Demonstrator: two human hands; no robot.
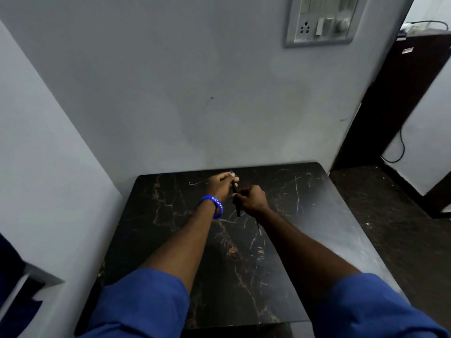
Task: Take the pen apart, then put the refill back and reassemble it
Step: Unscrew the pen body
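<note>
Both of my hands hold a slim black pen (236,200) over the far part of the black marble table (185,230). My left hand (221,182), with a blue wristband on its wrist, pinches the pen's upper end, where a small blue tip shows. My right hand (250,197) is closed around the barrel a little lower, and the pen's bottom end sticks out below that fist. A thin bluish piece (259,228) lies on the table by my right forearm; it is too small to identify.
The table stands in a corner, with grey walls behind and on the left. A switch and socket panel (319,20) is on the wall above. A dark doorway and dark floor (390,215) lie to the right, with a black cable on the far wall.
</note>
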